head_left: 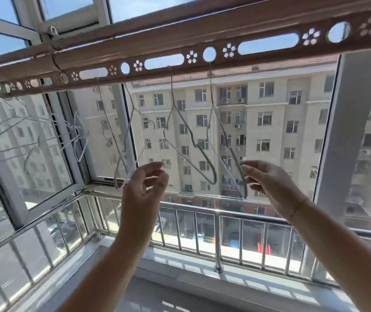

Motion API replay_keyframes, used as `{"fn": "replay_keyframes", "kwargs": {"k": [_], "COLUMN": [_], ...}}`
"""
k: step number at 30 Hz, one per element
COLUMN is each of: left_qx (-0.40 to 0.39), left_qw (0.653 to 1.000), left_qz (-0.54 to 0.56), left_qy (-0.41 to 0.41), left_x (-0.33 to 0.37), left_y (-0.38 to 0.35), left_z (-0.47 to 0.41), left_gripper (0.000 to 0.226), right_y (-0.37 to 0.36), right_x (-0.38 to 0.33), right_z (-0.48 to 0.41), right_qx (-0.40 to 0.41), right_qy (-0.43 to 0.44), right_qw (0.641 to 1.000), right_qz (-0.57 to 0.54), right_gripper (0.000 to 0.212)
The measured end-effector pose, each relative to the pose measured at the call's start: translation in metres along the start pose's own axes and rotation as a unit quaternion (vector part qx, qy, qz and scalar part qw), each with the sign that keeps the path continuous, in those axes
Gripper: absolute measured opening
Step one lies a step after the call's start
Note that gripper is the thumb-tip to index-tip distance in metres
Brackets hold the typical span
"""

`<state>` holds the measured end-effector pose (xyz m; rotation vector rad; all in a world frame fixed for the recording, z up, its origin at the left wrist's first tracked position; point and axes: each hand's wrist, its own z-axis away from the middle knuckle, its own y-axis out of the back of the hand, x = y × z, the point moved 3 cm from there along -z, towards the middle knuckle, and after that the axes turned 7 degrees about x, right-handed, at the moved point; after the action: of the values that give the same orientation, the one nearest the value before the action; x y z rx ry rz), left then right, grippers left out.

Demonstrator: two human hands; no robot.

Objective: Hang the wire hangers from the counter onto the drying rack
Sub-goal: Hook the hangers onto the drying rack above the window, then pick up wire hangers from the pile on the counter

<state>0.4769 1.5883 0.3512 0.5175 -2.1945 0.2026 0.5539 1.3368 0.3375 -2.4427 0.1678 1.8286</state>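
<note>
The brown drying rack bar [173, 70] with punched holes and flower cut-outs runs across the top. Several thin wire hangers dangle from its holes. One hanger [132, 122] hangs left of centre, and its lower end touches the edge of my left hand [142, 194], whose fingers are loosely curled and apart. A grey hanger [193, 145] hangs free in the middle. The fingertips of my right hand [270, 185] rest against the lower end of the right hanger [229, 147], without closing on it.
More white hangers [78, 136] bunch on the rack's left end beside the open window sash [71, 154]. A steel railing [220, 224] runs outside the glass above the white sill [180, 278]. A wide grey window post [346, 131] stands at right.
</note>
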Motion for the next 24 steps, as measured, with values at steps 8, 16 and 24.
{"fn": "replay_keyframes", "kwargs": {"k": [8, 16, 24], "left_qx": [-0.175, -0.397, -0.527], "left_qw": [0.975, 0.906, 0.823], "left_qz": [0.036, 0.077, 0.164], "left_qy": [0.129, 0.124, 0.135], "left_x": [-0.039, 0.012, 0.088], "left_y": [-0.088, -0.242, -0.396], "left_z": [0.110, 0.200, 0.338], "left_gripper": [0.022, 0.058, 0.059], "right_y": [0.097, 0.275, 0.475], "right_x": [0.036, 0.043, 0.038], "right_z": [0.053, 0.133, 0.248], "right_qx": [0.025, 0.125, 0.267], "right_qy": [-0.006, 0.001, -0.022], "right_qw": [0.998, 0.984, 0.945], "right_qz": [0.050, 0.130, 0.190], "right_gripper": [0.035, 0.065, 0.061]}}
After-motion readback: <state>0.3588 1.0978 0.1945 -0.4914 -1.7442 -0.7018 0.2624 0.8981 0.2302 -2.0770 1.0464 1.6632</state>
